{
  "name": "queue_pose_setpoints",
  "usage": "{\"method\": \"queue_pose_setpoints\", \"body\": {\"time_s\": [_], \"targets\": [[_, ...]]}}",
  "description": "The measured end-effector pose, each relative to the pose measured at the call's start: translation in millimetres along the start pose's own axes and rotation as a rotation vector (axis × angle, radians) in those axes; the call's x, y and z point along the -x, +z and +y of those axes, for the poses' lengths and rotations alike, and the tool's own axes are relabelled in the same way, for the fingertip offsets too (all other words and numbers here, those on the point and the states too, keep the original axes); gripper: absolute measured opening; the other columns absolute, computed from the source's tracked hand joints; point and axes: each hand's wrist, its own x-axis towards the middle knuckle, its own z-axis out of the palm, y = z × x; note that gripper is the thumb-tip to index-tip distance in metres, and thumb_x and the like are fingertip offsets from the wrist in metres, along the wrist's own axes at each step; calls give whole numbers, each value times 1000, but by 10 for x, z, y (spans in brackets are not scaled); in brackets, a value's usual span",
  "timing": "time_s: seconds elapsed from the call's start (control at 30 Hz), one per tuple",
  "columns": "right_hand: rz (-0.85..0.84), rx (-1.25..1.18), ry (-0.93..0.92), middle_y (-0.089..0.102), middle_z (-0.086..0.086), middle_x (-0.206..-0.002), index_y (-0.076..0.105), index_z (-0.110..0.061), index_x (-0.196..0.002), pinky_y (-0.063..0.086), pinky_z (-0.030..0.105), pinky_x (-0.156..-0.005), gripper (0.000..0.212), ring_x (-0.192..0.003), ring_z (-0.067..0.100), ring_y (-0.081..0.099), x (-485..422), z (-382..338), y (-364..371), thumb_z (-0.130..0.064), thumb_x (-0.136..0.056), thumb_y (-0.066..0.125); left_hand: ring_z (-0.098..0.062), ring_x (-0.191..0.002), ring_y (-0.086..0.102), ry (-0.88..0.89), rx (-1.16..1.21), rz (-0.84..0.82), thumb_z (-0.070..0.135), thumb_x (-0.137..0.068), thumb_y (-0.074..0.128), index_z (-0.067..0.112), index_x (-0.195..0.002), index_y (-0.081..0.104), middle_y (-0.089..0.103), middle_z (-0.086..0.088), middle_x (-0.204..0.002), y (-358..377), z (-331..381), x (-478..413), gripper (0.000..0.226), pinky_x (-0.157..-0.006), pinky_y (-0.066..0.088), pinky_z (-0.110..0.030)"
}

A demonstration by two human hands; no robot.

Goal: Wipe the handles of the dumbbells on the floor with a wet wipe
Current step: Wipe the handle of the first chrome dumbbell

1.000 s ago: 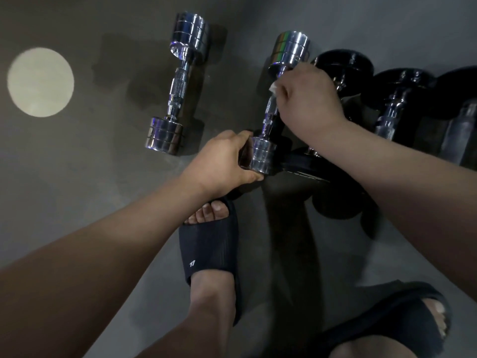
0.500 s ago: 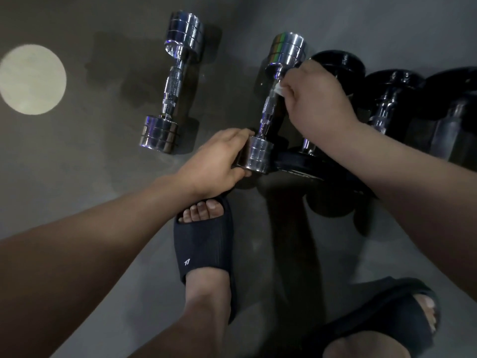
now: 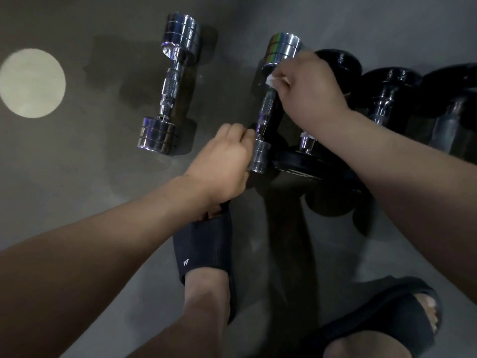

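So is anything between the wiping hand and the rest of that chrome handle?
Nothing visible. The right hand holds the wet wipe at the far end of the handle; the rest is bare.

Lone chrome dumbbell (image 3: 167, 83): polished metal, mirror-glossy, w/ rough knurled band mid-handle; second chrome dumbbell (image 3: 267, 104): same finish, rainbow sheen on far head; wet wipe (image 3: 272, 80): white, soft, crumpled; black dumbbells (image 3: 389, 78): glossy dark heads, shiny metal handles; floor (image 3: 103, 177): smooth grey, mostly matt; slides (image 3: 204, 244): matt black, rubbery-looking.
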Motion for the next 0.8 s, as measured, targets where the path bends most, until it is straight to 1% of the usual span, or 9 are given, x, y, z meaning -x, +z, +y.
{"method": "queue_pose_setpoints", "body": {"time_s": [0.1,0.2,0.27,0.37,0.47,0.53,0.6,0.67,0.8], "targets": [[-111,30,-51,62,17,-116,73,-8,-110,43,32,-90,24,-106,33,59,21,-45,37,-20,-99,56,-35,-116,49,-2,134,14,25,-77,74,3,-137,51,53,-16,-127,26,-127,14,68,-100,46,-44],[-254,13,-207,62,14,-109,76,-10,-105,50,38,-87,21,-98,33,62,135,-125,10,-19,-96,61,-34,-120,51,-21,201,28,27,-76,79,4,-143,49,55,-14,-134,95,-202,24,77,-105,44,-42],[-292,0,-256,64,14,-105,77,-9,-104,51,42,-87,20,-96,32,63,151,-128,-46,-20,-95,62,-32,-123,52,-22,228,24,29,-76,82,6,-146,48,56,-11,-138,124,-231,31,81,-107,43,-42],[-228,20,-174,65,14,-107,76,-8,-105,48,39,-90,25,-101,31,62,43,-89,-63,-25,-98,59,-24,-126,52,-32,307,43,32,-75,86,13,-146,47,58,-5,-139,123,-249,60,83,-109,40,-35],[-132,45,-85,64,16,-111,74,-7,-105,49,40,-91,26,-103,32,61,53,-93,17,-23,-99,55,-17,-122,53,-95,379,45,32,-75,86,18,-143,46,60,-2,-133,95,-239,93,80,-103,44,-33],[-149,30,-152,64,16,-106,73,-7,-100,51,43,-86,21,-97,34,63,181,-131,70,-20,-96,56,-16,-122,53,-112,400,43,32,-75,87,19,-142,45,60,-1,-133,84,-241,108,79,-102,45,-33],[-248,6,-261,64,12,-99,73,-8,-96,52,43,-82,18,-92,31,63,281,-137,46,-19,-94,58,-15,-122,54,-118,407,50,32,-75,87,18,-141,46,60,0,-132,79,-247,110,79,-101,45,-31],[-319,30,-304,64,12,-99,72,-7,-96,52,43,-83,19,-93,31,63,252,-131,-25,-19,-95,58,-14,-120,55,-130,414,51,32,-75,87,17,-139,47,61,1,-130,81,-246,101,77,-99,44,-27],[-189,105,-142,64,17,-109,72,-6,-104,49,41,-91,25,-103,34,61,35,-97,-45,-22,-100,53,-12,-118,57,-137,441,67,33,-75,87,17,-137,49,62,4,-130,88,-239,106,74,-98,45,-27]]}}
